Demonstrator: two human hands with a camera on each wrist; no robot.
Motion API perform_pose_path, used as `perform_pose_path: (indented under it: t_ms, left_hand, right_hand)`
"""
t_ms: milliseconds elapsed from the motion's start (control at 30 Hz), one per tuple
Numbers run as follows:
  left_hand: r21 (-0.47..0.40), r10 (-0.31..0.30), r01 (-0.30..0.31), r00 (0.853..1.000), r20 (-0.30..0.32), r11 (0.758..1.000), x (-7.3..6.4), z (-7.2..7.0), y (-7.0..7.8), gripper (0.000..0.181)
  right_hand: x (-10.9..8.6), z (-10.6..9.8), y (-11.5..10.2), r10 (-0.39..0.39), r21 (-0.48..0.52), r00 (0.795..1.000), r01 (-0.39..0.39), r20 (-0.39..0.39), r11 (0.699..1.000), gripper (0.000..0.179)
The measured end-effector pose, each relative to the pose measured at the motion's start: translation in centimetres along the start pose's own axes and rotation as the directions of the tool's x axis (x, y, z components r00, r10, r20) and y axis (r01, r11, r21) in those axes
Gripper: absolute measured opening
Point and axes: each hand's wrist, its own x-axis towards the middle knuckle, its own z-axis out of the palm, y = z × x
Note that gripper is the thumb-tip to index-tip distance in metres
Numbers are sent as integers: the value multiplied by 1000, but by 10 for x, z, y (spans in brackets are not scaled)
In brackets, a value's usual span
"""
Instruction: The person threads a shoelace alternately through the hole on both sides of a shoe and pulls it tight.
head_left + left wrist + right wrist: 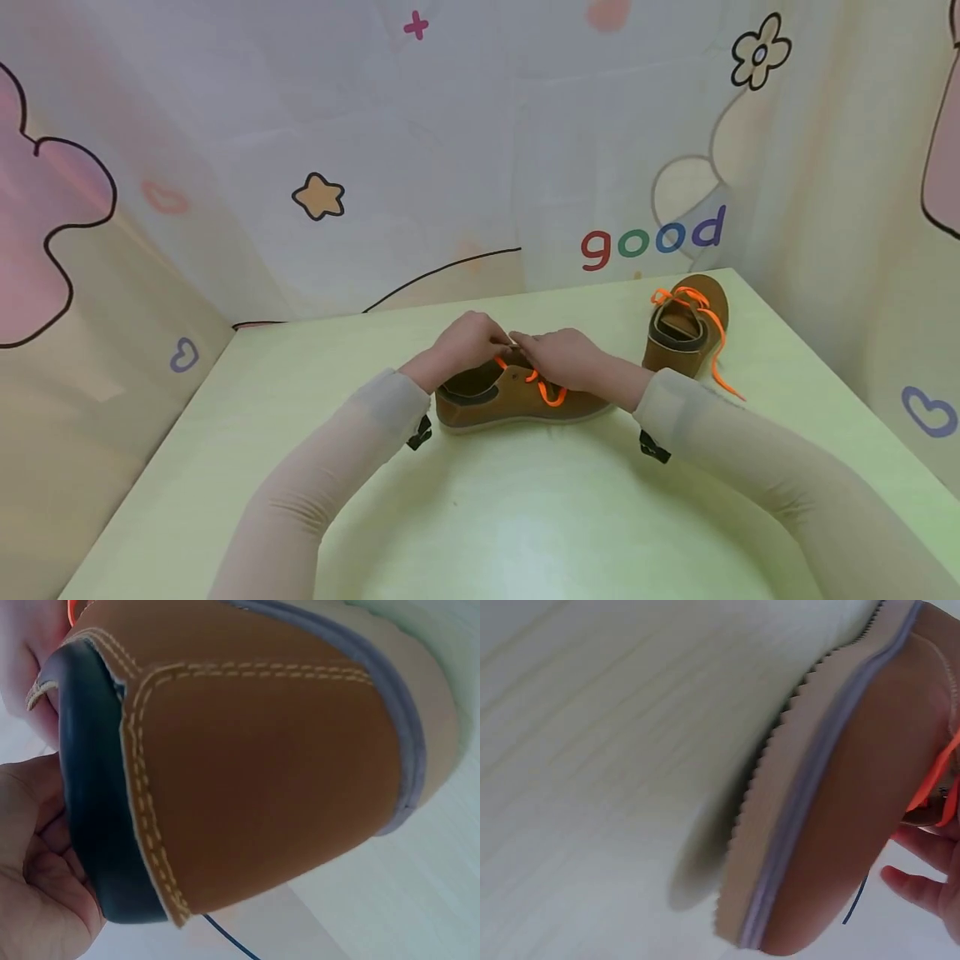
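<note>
A brown shoe (480, 408) with an orange lace (553, 395) stands sideways on the table, its toe to the right. My left hand (471, 340) is over its opening, fingertips pinching at the far upper edge by the eyelets. From the toe side my right hand (566, 357) reaches over the laces, and its fingertips meet the left ones at that raised brown flap. In the left wrist view the dark padded collar (94, 795) stands in front of the curled left fingers (56, 862). I cannot tell whether a lace end is pinched as well.
A second brown shoe (675, 360) stands at the back right, its orange lace (718, 358) trailing onto the pale green table (480, 517). Behind the table hangs a patterned curtain (420, 167). Dark wrist devices (654, 447) sit under both sleeves.
</note>
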Motion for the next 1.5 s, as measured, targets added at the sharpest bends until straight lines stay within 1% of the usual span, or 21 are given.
perform_pose_path:
  t_ms: [100,167,267,333,433,633,700,767,800,867,900,933,1000,1067,1100,1133,1167,1233,1367,1433,1500]
  left_hand:
    - [-1,-14,14,1000,5,1000,1,-1,-1,19]
    - [-8,-25,25,1000,12,1000,3,-3,-2,19]
    - [-34,-35,36,999,34,999,5,-5,-3,19]
    - [-61,-34,37,998,60,997,6,-5,-5,20]
    - [-97,-27,36,995,92,995,8,-3,-6,22]
    - [-110,-12,22,995,95,994,7,2,-7,22]
    - [-109,-6,16,996,93,994,6,2,-7,21]
    - [-109,-6,16,996,88,994,6,2,-7,21]
    - [-107,-8,17,996,84,994,6,2,-7,20]
    - [-100,-16,23,997,78,995,6,1,-6,19]
    - [-96,-19,27,997,75,995,6,1,-5,19]
    - [-90,-25,31,997,73,995,6,1,-5,18]
    - [-86,-37,43,997,68,995,6,0,-5,18]
    - [-76,-45,49,997,60,996,7,0,-3,17]
    - [-72,-49,53,997,56,996,7,-1,-3,17]
    - [-65,-54,57,997,51,996,7,-1,-2,17]
    - [-61,-56,59,997,47,996,6,-1,-2,16]
    - [-54,-61,63,997,43,997,5,0,-1,16]
    - [-51,-62,64,997,46,997,4,2,0,16]
    - [-49,-64,67,997,48,997,4,3,1,16]
    - [-50,-66,69,996,51,996,3,2,3,16]
  right_hand:
    - [-4,2,2,-15,-41,996,12,-84,999,41]
    - [-5,4,4,-27,-28,980,23,-195,999,34]
    - [-6,6,9,-68,5,930,75,-361,997,24]
    - [-5,8,12,-106,31,898,131,-427,991,19]
    - [-5,9,16,-174,16,877,203,-447,979,19]
    - [-3,12,19,-342,-167,840,299,-421,939,20]
    - [-3,12,20,-369,-200,827,312,-424,929,21]
    - [-2,12,19,-351,-157,827,314,-439,936,17]
    - [-1,12,19,-324,-105,837,310,-441,945,15]
    - [0,7,16,-217,87,872,282,-439,955,11]
    - [0,2,14,-138,219,896,248,-422,944,9]
    - [0,-4,13,-50,357,920,201,-390,912,7]
    - [2,-19,11,106,586,943,105,-315,803,7]
    - [3,-38,11,227,729,942,26,-247,684,9]
    - [3,-47,13,268,770,937,1,-223,638,9]
    - [3,-56,14,295,795,932,-10,-213,607,10]
    - [4,-65,16,314,808,925,-12,-215,589,10]
    - [3,-79,19,339,816,911,-4,-235,578,10]
    - [1,-96,19,354,810,890,28,-287,586,10]
    - [0,-98,18,359,824,888,39,-288,566,10]
    - [1,-96,16,368,850,892,34,-263,525,11]
